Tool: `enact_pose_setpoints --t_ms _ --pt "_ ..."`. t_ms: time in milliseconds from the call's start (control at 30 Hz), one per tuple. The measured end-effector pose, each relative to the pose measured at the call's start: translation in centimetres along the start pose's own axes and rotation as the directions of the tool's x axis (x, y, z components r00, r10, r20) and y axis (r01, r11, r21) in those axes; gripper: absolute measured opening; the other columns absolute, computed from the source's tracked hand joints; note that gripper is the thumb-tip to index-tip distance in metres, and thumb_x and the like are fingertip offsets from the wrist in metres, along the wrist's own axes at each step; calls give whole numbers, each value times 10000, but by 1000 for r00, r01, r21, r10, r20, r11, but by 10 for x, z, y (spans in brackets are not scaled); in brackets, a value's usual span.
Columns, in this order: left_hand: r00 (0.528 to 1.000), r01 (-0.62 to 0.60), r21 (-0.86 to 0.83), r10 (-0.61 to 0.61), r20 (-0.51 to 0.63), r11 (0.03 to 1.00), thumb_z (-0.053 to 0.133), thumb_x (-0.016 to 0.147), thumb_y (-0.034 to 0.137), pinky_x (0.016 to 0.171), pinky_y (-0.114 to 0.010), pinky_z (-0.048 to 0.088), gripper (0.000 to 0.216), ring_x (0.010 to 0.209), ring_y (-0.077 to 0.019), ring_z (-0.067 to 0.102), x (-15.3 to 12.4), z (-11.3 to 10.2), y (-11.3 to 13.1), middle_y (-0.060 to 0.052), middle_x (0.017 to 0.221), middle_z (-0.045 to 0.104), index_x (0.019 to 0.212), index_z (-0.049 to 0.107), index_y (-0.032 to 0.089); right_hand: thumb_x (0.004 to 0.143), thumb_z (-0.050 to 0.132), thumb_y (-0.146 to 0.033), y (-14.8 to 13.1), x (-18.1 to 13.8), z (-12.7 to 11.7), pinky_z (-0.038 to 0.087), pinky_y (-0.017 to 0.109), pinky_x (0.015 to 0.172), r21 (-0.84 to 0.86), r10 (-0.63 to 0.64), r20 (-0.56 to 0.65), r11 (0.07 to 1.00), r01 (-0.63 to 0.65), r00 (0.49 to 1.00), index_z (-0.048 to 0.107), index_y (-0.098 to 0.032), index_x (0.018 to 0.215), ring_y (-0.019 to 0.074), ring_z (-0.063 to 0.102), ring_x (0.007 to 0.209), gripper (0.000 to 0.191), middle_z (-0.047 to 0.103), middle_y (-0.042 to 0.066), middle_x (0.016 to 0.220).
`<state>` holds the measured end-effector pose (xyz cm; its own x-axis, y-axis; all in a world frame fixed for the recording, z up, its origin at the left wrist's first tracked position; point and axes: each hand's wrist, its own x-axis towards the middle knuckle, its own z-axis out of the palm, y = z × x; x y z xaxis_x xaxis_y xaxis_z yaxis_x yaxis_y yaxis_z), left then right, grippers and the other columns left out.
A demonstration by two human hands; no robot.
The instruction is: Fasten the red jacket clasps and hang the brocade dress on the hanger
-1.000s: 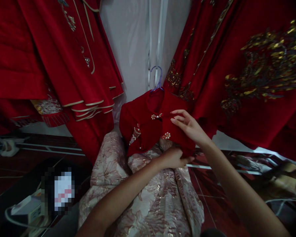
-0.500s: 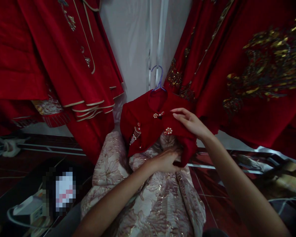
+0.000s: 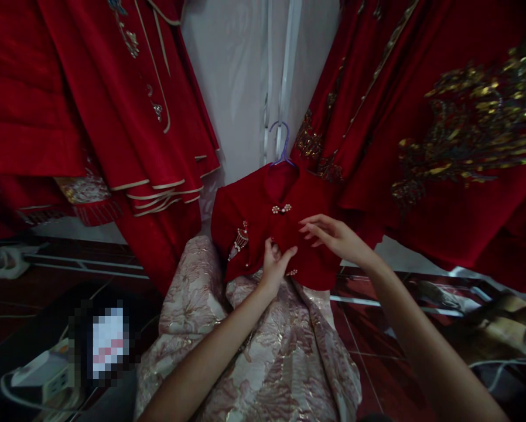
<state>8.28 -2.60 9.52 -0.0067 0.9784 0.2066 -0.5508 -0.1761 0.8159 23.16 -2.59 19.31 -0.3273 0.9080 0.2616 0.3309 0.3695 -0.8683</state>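
Note:
A short red jacket (image 3: pixel 256 202) with a stand collar hangs on a purple hanger (image 3: pixel 283 146). White beaded knot buttons (image 3: pixel 281 209) join its front below the collar, and a beaded tassel brooch (image 3: pixel 240 239) sits on its left side in view. My left hand (image 3: pixel 275 266) is at the lower middle of the jacket front, thumb apart from its bent fingers. Beside that wrist shows a lower beaded button (image 3: pixel 292 272), partly covered. Over the jacket's right side is my right hand (image 3: pixel 333 235), open with loosely bent fingers; whether its fingertips touch the cloth I cannot tell.
Pale brocade fabric (image 3: pixel 276 351) spreads below the jacket. Red garments (image 3: pixel 113 105) hang on the left, and more with gold sequins (image 3: pixel 478 123) hang on the right. A phone-like blurred screen (image 3: pixel 109 343) and a white power strip (image 3: pixel 47 369) lie at lower left.
My left hand has come out from under the jacket's lower right side and moved up to its front middle. That side now lies flatter. My right hand has dropped slightly.

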Motion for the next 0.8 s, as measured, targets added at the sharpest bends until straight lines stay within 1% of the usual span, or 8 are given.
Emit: enact_pose_setpoints --t_ms 100,167,267,367,500,600,700,800 --pt "990 -90 9 90 -109 996 707 686 249 919 -282 445 492 980 -145 605 1 -10 10 -47 1053 635 1117 473 203 845 509 -409 0 -5 18 558 286 609 71 34 111 997 -42 993 559 -188 1092 143 632 758 335 639 85 965" --pt "982 -89 66 99 -163 994 677 718 285 827 -238 478 427 912 -128 609 -1 -17 12 -35 1000 632 1104 515 205 831 534 -407 5 -5 34 559 284 611 77 23 114 997 -32 993 538 -194 1100 147 627 787 343 622 74 972" --pt "982 -60 115 79 -170 992 600 775 355 669 -202 501 283 812 -119 602 -5 -23 13 -38 944 619 998 577 182 785 607 -385 17 0 57 545 279 647 -47 -36 -23 998 35 999 538 -191 1070 140 613 782 352 608 53 932" --pt "989 -53 128 69 -132 990 555 800 385 612 -211 517 246 742 -118 591 -6 -26 15 -30 853 607 901 599 164 737 666 -354 26 6 74 519 272 677 -176 -107 -155 981 79 982 542 -183 1021 131 605 746 354 613 35 879" --pt "995 -84 240 93 -24 967 524 817 396 569 -234 536 281 736 -131 598 -3 -33 24 -63 949 607 931 639 167 752 643 -336 28 12 78 497 253 625 -211 -125 -245 975 73 961 543 -188 959 127 608 692 273 630 17 803" --pt "982 -175 393 189 3 903 560 794 326 593 -238 541 216 761 -131 596 16 -44 33 -71 993 601 919 649 173 734 659 -374 28 14 73 494 256 609 -195 -110 -289 979 55 951 558 -187 897 138 615 680 268 639 19 772" --pt "945 -202 457 295 -142 867 596 747 224 663 -230 522 172 767 -113 588 51 -58 46 -55 938 606 910 616 172 708 685 -413 28 15 67 503 267 630 -144 -91 -286 988 51 954 586 -186 868 151 627 699 295 655 31 778" --pt "879 -175 481 356 -318 859 606 704 154 687 -221 495 241 736 -89 576 81 -73 53 -49 922 583 942 572 158 736 660 -414 25 15 65 509 270 639 -94 -92 -273 993 69 958 618 -190 899 155 634 717 281 676 45 814"
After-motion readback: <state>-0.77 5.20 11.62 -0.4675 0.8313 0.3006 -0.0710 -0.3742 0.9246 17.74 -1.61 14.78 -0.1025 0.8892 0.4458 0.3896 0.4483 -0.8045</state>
